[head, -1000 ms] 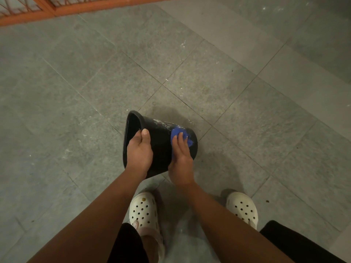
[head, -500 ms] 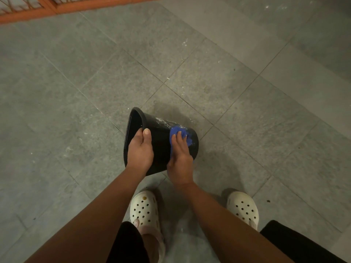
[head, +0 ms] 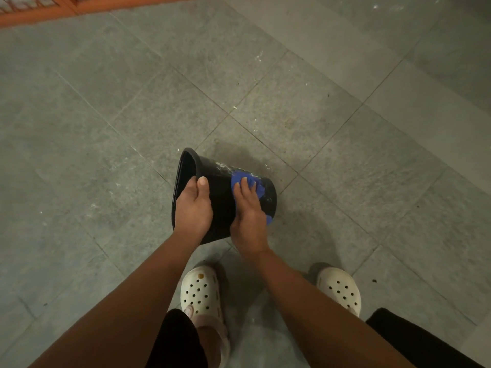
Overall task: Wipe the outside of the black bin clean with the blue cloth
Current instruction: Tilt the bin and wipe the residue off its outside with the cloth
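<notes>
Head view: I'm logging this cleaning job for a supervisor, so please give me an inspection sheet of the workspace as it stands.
Surface: grey tiled floor, with white specks.
Job's things: black bin tipped on its side, mouth toward picture left, white smears on its upper wall; blue cloth against the wall near the base.
Clutter: nothing seen.
Grips: left hand grips the bin's rim; right hand presses the cloth flat on the bin.
Cables: nothing seen.
Surroundings: orange frame at the top left; the person's white clogs below the bin.
</notes>
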Tool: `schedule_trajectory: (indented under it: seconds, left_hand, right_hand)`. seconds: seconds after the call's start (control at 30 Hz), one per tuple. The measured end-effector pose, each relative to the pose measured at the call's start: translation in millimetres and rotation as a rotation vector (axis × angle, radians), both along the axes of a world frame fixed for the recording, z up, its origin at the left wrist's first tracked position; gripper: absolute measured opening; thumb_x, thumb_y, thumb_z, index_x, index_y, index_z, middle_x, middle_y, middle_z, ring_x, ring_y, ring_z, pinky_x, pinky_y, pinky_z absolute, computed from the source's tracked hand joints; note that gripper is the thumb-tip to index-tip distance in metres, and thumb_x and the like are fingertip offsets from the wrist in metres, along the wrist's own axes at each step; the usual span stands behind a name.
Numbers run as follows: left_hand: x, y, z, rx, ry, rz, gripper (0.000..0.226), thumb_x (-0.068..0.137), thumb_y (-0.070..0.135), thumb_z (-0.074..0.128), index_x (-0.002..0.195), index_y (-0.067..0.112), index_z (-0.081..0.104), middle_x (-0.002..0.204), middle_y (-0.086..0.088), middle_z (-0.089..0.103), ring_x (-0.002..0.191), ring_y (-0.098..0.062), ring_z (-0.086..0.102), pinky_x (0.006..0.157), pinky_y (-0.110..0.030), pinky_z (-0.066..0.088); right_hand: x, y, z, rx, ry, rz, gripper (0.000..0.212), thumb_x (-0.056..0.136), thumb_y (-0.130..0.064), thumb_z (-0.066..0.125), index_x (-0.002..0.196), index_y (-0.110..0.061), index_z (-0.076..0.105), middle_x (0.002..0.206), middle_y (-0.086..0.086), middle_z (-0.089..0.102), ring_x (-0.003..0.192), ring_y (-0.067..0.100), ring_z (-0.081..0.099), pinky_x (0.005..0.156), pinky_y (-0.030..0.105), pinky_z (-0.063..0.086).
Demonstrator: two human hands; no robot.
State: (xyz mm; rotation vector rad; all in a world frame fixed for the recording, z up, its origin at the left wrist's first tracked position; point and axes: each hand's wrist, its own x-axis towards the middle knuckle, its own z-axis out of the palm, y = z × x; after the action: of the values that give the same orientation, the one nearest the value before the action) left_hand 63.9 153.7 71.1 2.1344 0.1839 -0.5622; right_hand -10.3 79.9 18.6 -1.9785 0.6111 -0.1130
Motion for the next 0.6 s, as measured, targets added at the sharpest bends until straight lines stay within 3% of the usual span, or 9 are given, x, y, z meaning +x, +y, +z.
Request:
schedule_trajectory:
  seconds: [0.13,0.3,0.4,0.5,0.6]
  left_hand:
    - [-2.8,1.1,-2.0,-0.01,-0.022,0.015,0.022,0.1,0.041,0.032,0.1,0.035,0.054,0.092,0.013,0.06,0.096,-0.01,0.058,0.087,-0.033,0.044]
    - [0.4,4.6,-3.1,-0.02,-0.005,0.061,0.034,0.101,0.041,0.031,0.118,0.025,0.055,0.109,0.005,0.06,0.108,-0.014,0.054,0.096,-0.034,0.04]
    - [0.6,3.8,-4.1,-0.001,-0.014,-0.01,0.024,0.1,0.042,0.032,0.102,0.033,0.054,0.092,0.01,0.06,0.09,-0.004,0.056,0.09,-0.035,0.044]
    - [0.0,3.0,-3.5,-0.018,-0.016,-0.025,0.024,0.1,0.042,0.032,0.1,0.033,0.054,0.094,0.007,0.062,0.094,-0.009,0.059,0.09,-0.037,0.046]
    - [-2.5,4.6,-5.3,-0.013,-0.058,-0.011,0.026,0.1,0.041,0.032,0.099,0.03,0.056,0.091,0.006,0.062,0.09,-0.007,0.059,0.087,-0.034,0.047]
  right_hand:
    - [5.4,-19.6,-5.7,-0.006,-0.054,0.133,0.066,0.081,0.016,0.048,0.14,-0.008,0.032,0.151,0.011,0.027,0.142,0.023,0.011,0.117,0.03,0.011]
    - [-5.7,-21.8,-19.1,-0.027,0.135,0.027,0.067,0.087,0.009,0.043,0.145,-0.013,0.018,0.156,0.005,0.011,0.143,0.018,-0.002,0.118,0.033,0.01]
    - [-9.9,-9.2,-12.9,-0.025,0.098,-0.043,0.065,0.087,0.011,0.044,0.144,-0.01,0.022,0.154,0.007,0.016,0.144,0.023,0.004,0.116,0.025,0.008]
    - [-2.2,-6.5,-6.0,-0.017,-0.019,0.03,0.069,0.082,0.016,0.046,0.141,-0.012,0.023,0.151,0.004,0.02,0.142,0.019,0.006,0.112,0.013,0.001]
    - [6.7,-22.6,-12.4,-0.035,0.021,0.094,0.072,0.081,0.016,0.047,0.143,-0.014,0.027,0.153,0.004,0.021,0.143,0.018,0.006,0.113,0.02,0.002]
